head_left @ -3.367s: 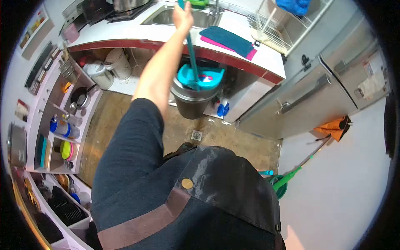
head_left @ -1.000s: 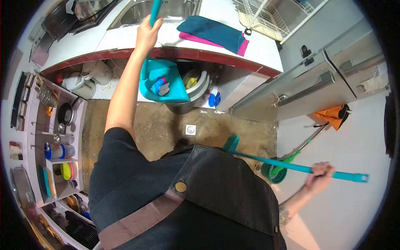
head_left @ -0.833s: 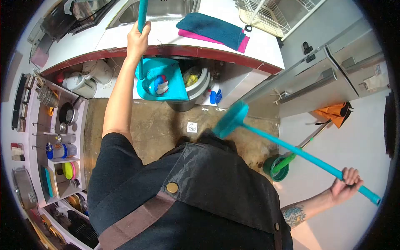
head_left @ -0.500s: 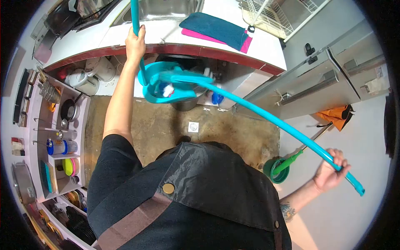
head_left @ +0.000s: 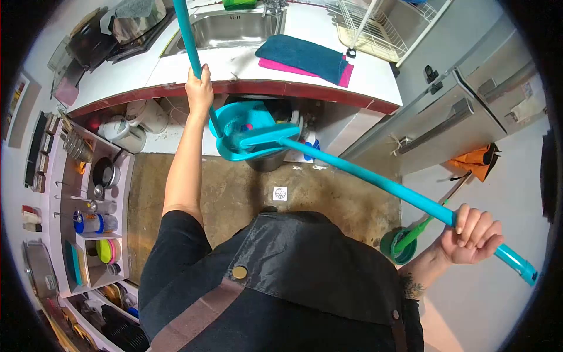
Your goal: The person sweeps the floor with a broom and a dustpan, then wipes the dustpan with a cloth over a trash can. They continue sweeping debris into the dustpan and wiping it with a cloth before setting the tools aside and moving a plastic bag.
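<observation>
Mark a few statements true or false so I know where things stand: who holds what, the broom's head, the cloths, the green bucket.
1. The left hand grips the handle of the turquoise plastic dustpan. True.
2. The head of the turquoise plastic broom lies on the floor. False: it is up at the dustpan.
3. The dark teal cloth lies over the pink cloth. True.
4. The green plastic bucket stands under the sink. False: it stands by the white wall, on the right.
5. The right hand holds the broom's handle. True.
</observation>
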Demonstrator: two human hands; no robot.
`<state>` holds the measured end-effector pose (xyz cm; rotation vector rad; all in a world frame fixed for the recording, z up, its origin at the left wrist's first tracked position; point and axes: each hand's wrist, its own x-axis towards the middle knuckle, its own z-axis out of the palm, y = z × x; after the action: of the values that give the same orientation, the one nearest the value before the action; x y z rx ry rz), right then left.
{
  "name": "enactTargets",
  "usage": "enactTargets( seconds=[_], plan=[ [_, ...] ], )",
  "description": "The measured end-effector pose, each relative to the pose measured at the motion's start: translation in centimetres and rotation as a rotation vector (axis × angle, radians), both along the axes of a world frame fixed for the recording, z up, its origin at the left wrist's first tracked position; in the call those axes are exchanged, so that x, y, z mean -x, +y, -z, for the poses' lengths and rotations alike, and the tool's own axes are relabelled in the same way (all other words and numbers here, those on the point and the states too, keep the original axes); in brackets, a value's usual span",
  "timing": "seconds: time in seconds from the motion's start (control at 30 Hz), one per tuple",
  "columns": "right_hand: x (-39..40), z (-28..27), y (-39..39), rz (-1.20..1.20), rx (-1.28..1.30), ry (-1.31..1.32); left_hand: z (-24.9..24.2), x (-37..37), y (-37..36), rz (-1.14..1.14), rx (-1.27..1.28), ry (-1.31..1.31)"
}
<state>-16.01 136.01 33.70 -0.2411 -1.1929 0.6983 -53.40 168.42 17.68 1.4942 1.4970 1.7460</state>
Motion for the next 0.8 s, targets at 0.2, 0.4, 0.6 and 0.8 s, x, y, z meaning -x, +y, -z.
enactTargets(
  seconds=[0.2,0.4,0.6,0.8],
  plan=[
    [6.8,3.8,3.0,-0.019,-0.067,-0.170,0.1,-0.4,-0.4,-0.032,-0.093,0.086],
    [9.0,5.0,4.3,-0.051,-0.131,-0.233,-0.8,-0.9,-1.1,-0.072,-0.037,0.100],
    [7.6,6.4,7.2,-0.152,-0.084,-0.535,0.9,0.2,-0.1,0.028,-0.113,-0.058],
    [7.8,6.4,6.0,-0.082,0.109,-0.964,0.8,0.7,0.3,-0.039,-0.040,0.037]
  ],
)
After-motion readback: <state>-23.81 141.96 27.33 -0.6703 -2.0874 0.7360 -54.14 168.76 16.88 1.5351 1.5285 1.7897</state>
